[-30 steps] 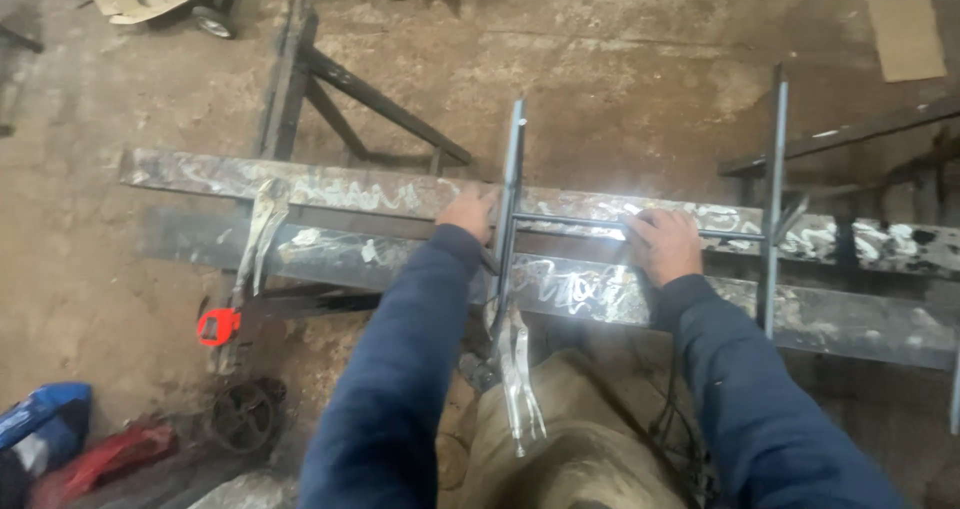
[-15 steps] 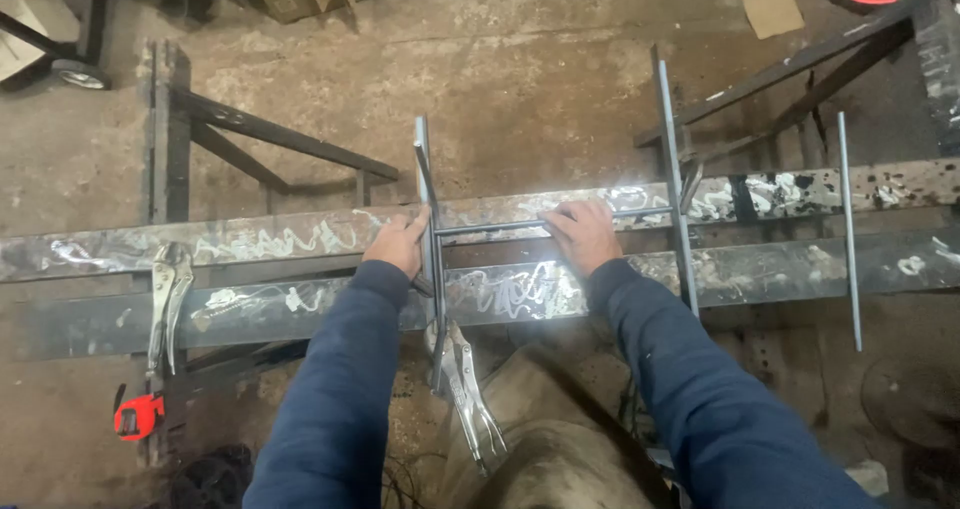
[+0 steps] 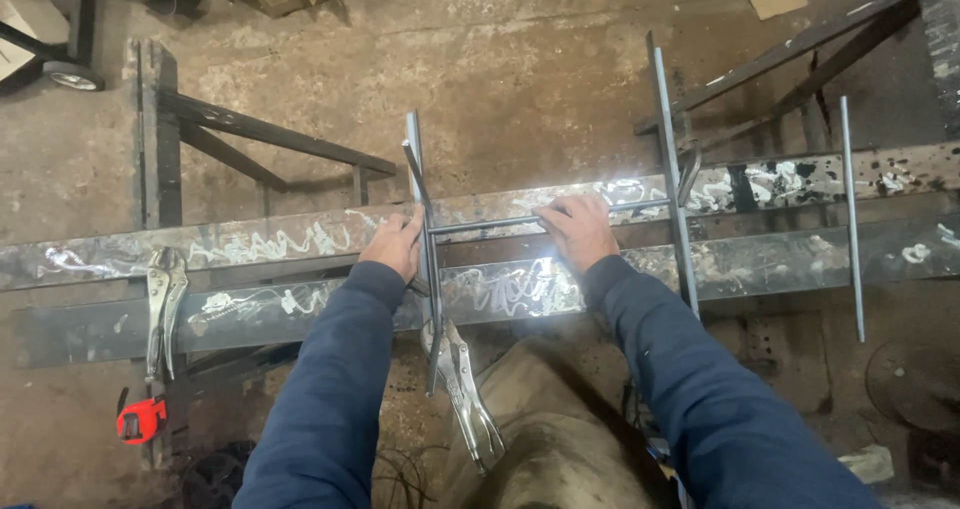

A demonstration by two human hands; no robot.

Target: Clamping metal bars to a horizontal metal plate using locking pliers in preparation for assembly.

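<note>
Nearest the camera, at six o'clock, the person's knees and two blue sleeves fill the lower frame. Locking pliers [image 3: 465, 389] hang just beside the left sleeve, clamped near the lower end of an upright steel bar [image 3: 430, 259].

Further out, the left hand [image 3: 395, 244] rests at the nine o'clock side of that bar, fingers curled against it where it crosses the beams; whether they wrap fully around it cannot be told. The right hand [image 3: 575, 229] lies at about three o'clock from the left, fingers bent down and pressing on a thin horizontal rod [image 3: 500, 224], which runs from the upright bar towards a second upright bar [image 3: 672, 189] at two o'clock.

Bars and rod lie across two long flat steel beams [image 3: 780, 259] smeared with white chalk scribbles, spanning nine to three o'clock. A thinner rod [image 3: 852, 219] lies across them at three o'clock. A second pair of locking pliers [image 3: 160, 309] sits on the near beam at nine o'clock, a red tape measure [image 3: 140, 419] below it at eight.

The rod looks stiff, light and smooth, likely to roll or slide on the bars; it is best held mid-span or close to a joint, pressed flat.

Beyond, at eleven o'clock, a dark steel trestle [image 3: 250, 129] stands on the concrete floor [image 3: 520, 69].
</note>
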